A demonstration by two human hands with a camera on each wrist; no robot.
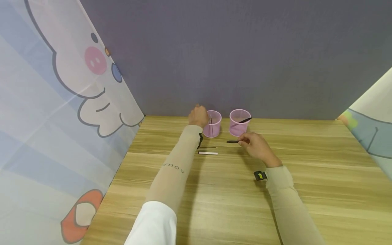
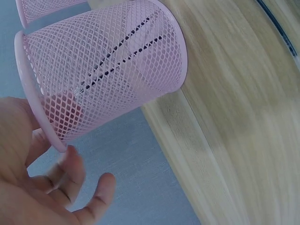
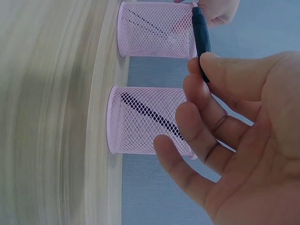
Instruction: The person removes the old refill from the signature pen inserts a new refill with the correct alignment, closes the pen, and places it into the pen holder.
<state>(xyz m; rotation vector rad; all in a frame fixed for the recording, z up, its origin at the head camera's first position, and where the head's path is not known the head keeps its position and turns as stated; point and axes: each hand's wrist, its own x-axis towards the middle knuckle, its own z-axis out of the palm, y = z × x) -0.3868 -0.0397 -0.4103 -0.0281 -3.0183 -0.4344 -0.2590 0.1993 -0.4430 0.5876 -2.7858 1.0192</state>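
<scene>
My left hand (image 1: 198,116) reaches over the rim of the left pink mesh pen cup (image 1: 216,131). Its thumb side dips inside, fingertips at the upper ends of two thin dark sticks (image 2: 122,65); behind the mesh I cannot tell whether it pinches them. The other fingers hang loosely bent outside the rim. My right hand (image 1: 255,145) pinches a short black pen (image 3: 200,30), ridged near one end, between thumb and forefinger. It hovers in front of the right pink mesh pen cup (image 3: 140,129), where a longer black pen (image 1: 245,120) leans with one end past the rim.
In front of the left cup lie a thin dark rod (image 1: 209,147) and, nearer me, a white pen-like stick (image 1: 209,153) with a dark end. Behind the cups a grey panel (image 1: 232,61) closes off the wooden table (image 1: 232,204). A cartoon-printed cloth (image 1: 46,136) hangs along the left.
</scene>
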